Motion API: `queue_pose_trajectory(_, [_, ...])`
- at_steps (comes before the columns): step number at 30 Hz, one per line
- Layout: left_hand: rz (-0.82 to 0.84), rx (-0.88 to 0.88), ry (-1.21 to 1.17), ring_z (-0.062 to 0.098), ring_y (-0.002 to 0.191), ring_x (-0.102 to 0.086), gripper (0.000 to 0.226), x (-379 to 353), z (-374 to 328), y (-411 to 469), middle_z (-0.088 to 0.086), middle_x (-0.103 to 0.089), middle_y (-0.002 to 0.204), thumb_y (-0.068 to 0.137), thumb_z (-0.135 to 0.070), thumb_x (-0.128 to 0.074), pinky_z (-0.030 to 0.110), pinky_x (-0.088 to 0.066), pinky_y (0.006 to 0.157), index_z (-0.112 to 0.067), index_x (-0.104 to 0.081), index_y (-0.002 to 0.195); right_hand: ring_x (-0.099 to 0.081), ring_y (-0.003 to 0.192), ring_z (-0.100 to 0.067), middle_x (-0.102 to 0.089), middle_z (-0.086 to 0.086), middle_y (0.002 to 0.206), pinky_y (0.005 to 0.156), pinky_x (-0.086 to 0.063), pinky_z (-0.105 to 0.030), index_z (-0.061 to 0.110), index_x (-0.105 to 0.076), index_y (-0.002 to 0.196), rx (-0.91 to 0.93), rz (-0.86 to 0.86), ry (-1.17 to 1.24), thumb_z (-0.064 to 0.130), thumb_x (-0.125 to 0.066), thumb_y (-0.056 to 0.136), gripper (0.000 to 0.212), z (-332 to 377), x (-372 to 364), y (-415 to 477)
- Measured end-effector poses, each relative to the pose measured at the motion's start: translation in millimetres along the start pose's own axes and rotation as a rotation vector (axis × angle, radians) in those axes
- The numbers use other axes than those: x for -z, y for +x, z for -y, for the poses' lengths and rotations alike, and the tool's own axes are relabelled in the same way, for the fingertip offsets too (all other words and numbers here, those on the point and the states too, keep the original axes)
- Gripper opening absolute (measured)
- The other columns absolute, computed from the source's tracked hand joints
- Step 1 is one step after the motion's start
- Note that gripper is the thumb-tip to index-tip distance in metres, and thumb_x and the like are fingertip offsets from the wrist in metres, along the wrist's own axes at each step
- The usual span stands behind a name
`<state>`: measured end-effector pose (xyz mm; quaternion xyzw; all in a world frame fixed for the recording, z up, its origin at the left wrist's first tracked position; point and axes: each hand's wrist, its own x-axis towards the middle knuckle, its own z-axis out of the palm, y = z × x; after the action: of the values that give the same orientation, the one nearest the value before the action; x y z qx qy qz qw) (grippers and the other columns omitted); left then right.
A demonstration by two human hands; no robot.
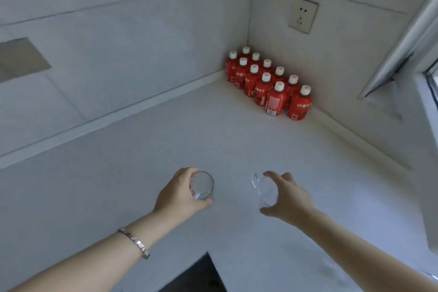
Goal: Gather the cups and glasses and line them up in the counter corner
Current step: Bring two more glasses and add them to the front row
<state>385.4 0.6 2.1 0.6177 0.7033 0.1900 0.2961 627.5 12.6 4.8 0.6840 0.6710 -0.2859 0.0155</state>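
Observation:
My left hand (179,194) is wrapped around a clear glass (202,185) with a small red mark on its side, held just over the white counter (237,140). To its right, my right hand (288,197) grips a second clear glass (264,191) from the side, fingers curled round it. Both glasses are in the near middle of the counter, well short of the corner. Whether their bases touch the counter I cannot tell.
Several red bottles with white caps (267,83) stand in two rows in the counter corner along the right wall. A wall socket (303,14) is above them. A metal frame (400,47) juts in at right. A dark opening (196,275) cuts the counter's near edge.

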Motion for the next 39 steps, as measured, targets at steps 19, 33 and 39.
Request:
queue_pose_trajectory(19, [-0.549,0.623,-0.078,0.012,0.099,-0.054,0.072,219,314,-340,-0.010,-0.047,0.111,0.064,-0.031,-0.079,0.026,-0.044,0.091,-0.021,-0.047,0.128,-0.061,0.102,-0.021,-0.043,0.002,0.125,0.075,-0.043,-0.023,0.040,-0.029,0.138,0.737,0.263,-0.381,0.042,-0.074,0.067,0.084,384,-197,-145])
queue_pose_trajectory(33, [-0.479,0.617,0.003,0.022,0.110,-0.056,0.067,389,512,-383,0.002,-0.049,0.124,0.068,-0.027,-0.076,0.032,-0.045,0.090,-0.015,-0.045,0.126,-0.062,0.100,-0.021,-0.045,0.001,0.124,0.077,-0.042,-0.024,0.035,-0.028,0.139,0.710,0.267,-0.372,0.057,-0.069,0.069,0.084,594,-333,-205])
queue_pose_trajectory(39, [-0.468,0.638,0.036,0.024,0.104,-0.059,0.070,441,571,-346,0.003,-0.049,0.123,0.068,-0.030,-0.077,0.033,-0.046,0.088,-0.015,-0.044,0.128,-0.060,0.106,-0.020,-0.044,0.002,0.127,0.087,-0.048,-0.027,0.035,-0.029,0.138,0.775,0.312,-0.460,0.048,-0.072,0.069,0.083,673,-372,-172])
